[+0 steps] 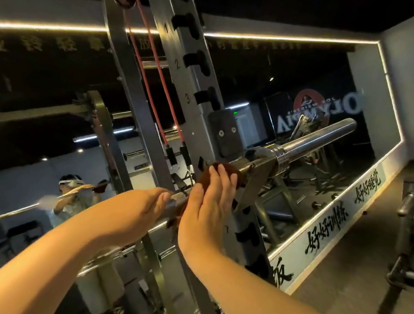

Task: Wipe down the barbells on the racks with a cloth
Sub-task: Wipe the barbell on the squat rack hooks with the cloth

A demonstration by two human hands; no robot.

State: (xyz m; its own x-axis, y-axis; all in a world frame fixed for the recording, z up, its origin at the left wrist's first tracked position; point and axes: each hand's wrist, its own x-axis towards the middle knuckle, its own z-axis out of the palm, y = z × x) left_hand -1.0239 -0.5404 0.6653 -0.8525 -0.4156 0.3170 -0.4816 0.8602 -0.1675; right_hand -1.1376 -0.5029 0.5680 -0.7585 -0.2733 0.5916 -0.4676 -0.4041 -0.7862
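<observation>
Right hand [208,206] has its fingers curled over a reddish-brown cloth [219,168], and the cloth's wrapped round the barbell [312,144] right where the shaft passes the rack upright [186,76]. Left hand [142,209] is clamped on the bare bar just beside that grip, on the side away from the chrome end, nearly touching the right wrist. Past the cloth, the bar's thick end runs up and away. A red band [157,71] hangs down the upright just above both hands, and a mirror [349,167] sits behind it all.
</observation>
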